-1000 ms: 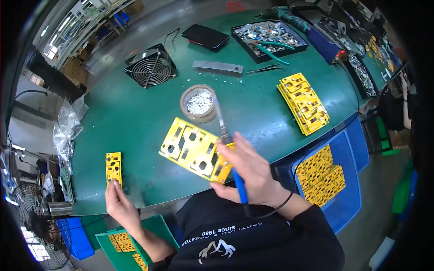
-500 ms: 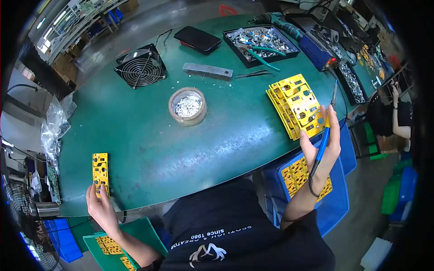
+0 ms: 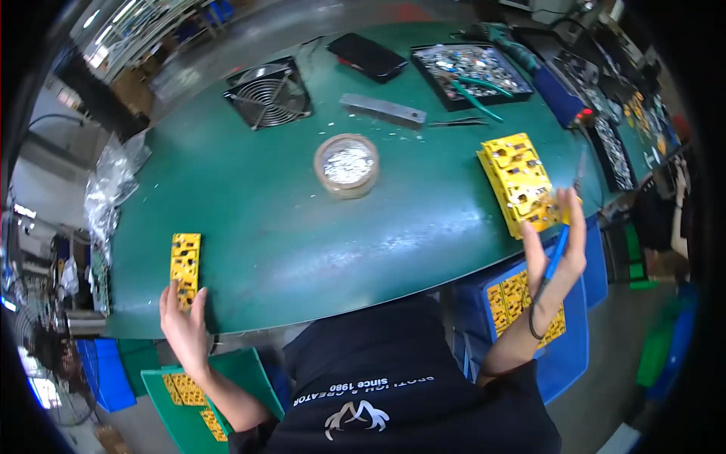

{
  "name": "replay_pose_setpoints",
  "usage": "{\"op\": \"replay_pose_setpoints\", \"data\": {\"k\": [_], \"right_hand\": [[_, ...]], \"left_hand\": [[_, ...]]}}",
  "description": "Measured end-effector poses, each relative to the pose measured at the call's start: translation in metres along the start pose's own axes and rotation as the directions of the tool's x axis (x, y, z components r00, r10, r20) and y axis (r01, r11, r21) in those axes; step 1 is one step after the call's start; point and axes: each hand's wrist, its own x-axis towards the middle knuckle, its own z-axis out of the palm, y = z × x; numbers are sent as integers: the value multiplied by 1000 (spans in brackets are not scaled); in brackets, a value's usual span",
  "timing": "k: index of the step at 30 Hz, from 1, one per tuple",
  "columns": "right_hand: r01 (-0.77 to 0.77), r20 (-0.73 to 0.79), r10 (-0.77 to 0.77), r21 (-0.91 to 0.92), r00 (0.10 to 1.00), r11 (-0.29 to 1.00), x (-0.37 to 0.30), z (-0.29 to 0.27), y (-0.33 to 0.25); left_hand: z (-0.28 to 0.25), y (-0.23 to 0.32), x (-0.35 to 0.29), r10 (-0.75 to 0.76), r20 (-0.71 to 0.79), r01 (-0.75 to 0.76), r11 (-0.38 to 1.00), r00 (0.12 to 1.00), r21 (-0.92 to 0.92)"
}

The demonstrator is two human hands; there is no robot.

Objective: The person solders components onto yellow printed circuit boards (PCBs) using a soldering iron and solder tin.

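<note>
My left hand (image 3: pixel 185 329) is at the left front of the table, its thumb and fingers at the two edges of the near end of a narrow yellow circuit board (image 3: pixel 186 261). The board lies flat on the green table. In my right hand (image 3: pixel 561 261) is a soldering iron (image 3: pixel 557 253) with a blue handle; its tip points away from me and its cord hangs along my wrist. The thumb and fingers of that hand also reach the near end of a stack of yellow circuit boards (image 3: pixel 520 178), which partly hides behind them.
A round pot (image 3: pixel 327 181) of silvery solder bits stands mid-table. Behind it are a fan (image 3: pixel 270 98), a metal bar (image 3: pixel 383 110), a phone (image 3: pixel 368 57), tweezers (image 3: pixel 460 122) and green-handled pliers (image 3: pixel 480 98) on a parts tray (image 3: pixel 522 89). Bins of yellow boards, green (image 3: pixel 246 378) and blue (image 3: pixel 578 333), flank me.
The whole view has shifted, moving the table things rightward and up. My left thumb and fingers have spread wider around the board's near end. My right hand keeps the soldering iron beside the stack.
</note>
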Motion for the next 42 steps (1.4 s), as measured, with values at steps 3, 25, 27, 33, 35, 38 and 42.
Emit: {"op": "replay_pose_setpoints", "data": {"k": [3, 25, 27, 33, 35, 38, 42], "right_hand": [[47, -33, -43, 128, 999, 991, -6, -2, -10], [172, 369, -535, 679, 760, 714, -65, 89, -118], [163, 374, -533, 683, 758, 712, -65, 92, -122], [150, 383, -562, 715, 733, 683, -74, 104, -129], [142, 396, -564, 715, 724, 685, -77, 106, -130], [165, 375, -570, 713, 731, 681, -79, 104, -129], [164, 395, -547, 681, 738, 713, -79, 92, -128]], "left_hand": [[3, 6, 1, -17, -6, 17, 1000, 1000, -15], [2, 128, -50, 377, 221, -261, 869, 899, -420], [8, 123, -42, 355, 51, -304, 860, 934, -409], [19, 124, -33, 263, 148, -164, 863, 953, -477], [23, 125, -34, 270, 142, -162, 841, 952, -516], [24, 128, -36, 294, 134, -182, 827, 946, -533], [21, 130, -39, 332, 143, -207, 814, 932, -543]]}}
